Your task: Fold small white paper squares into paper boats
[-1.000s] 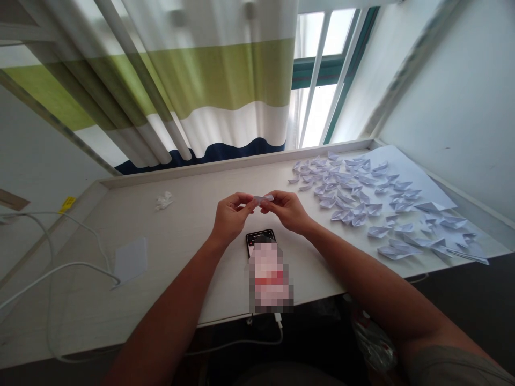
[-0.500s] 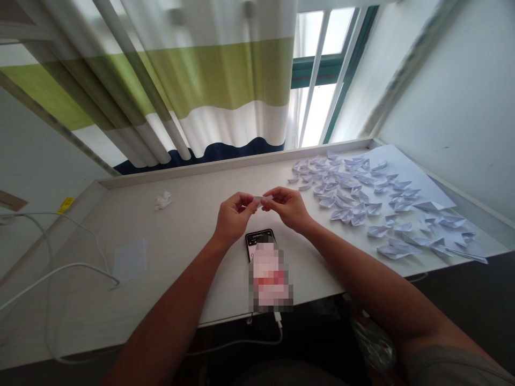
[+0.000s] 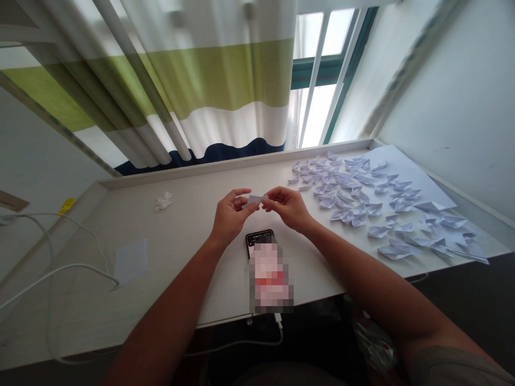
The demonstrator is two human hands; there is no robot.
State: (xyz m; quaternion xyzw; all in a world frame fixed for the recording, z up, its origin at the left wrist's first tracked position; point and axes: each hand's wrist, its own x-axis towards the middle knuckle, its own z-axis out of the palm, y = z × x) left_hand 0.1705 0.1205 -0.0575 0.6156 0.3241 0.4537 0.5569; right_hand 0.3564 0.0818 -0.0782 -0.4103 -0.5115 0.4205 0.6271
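A small folded piece of white paper [image 3: 255,199] is held up between my two hands over the middle of the table. My left hand [image 3: 231,213] pinches its left side with the thumb in front, the index finger lifted off. The right end sits between the thumb and fingers of my right hand [image 3: 286,206]. Just below the hands lies a phone [image 3: 259,236], its screen mostly blurred out. To the right, many folded paper boats [image 3: 341,187] are spread over the table, some on a large white sheet [image 3: 418,174].
A crumpled tissue [image 3: 163,201] lies at the table's [image 3: 189,214] left, with a stack of small paper [image 3: 131,261] nearer me. White cables [image 3: 80,265] loop over the left side. A charging cable [image 3: 278,320] runs from the phone past the front edge. A curtain [image 3: 225,75] hangs behind.
My left index finger has risen from the paper and the hand has opened a little. More of the paper's face now shows between the hands. My right hand has hardly moved.
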